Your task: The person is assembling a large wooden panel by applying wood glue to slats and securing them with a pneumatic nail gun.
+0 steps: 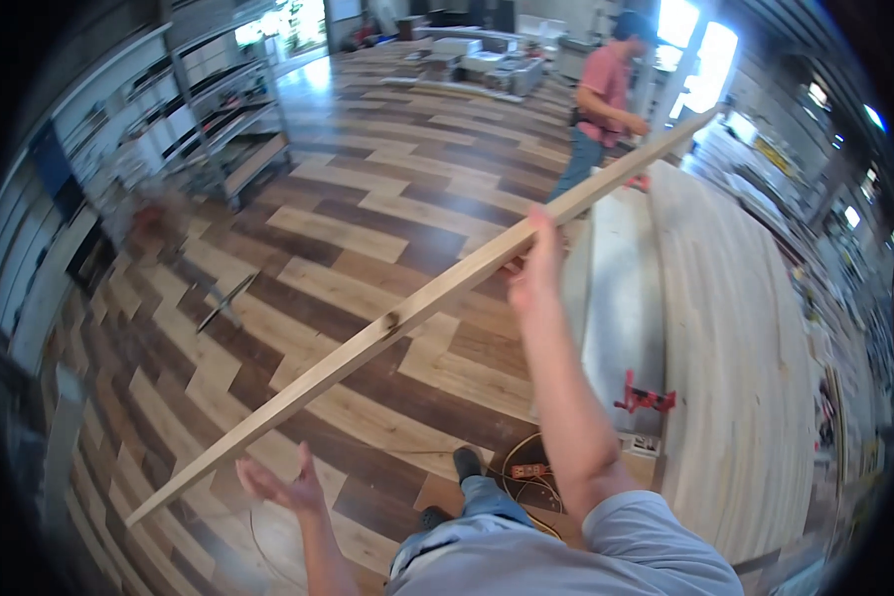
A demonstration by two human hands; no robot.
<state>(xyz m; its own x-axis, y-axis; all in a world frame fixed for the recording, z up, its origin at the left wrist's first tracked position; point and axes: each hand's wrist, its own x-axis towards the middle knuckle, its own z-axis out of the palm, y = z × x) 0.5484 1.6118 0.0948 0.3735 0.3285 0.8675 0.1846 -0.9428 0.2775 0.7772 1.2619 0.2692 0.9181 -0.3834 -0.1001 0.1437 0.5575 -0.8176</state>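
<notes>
A long, pale wooden batten with a dark knot slants across the view, from low on the left to high on the right. My right hand grips it right of its middle, thumb on the upper side and fingers curled beneath. Below the batten's left part, my left hand is held out with fingers spread and the palm turned up. It holds nothing and looks apart from the wood.
Long pale boards lie to my right, with a red clamp along their near side. An orange power strip and cables lie by my feet. Another person stands beyond the batten's far end. Shelving stands at the left.
</notes>
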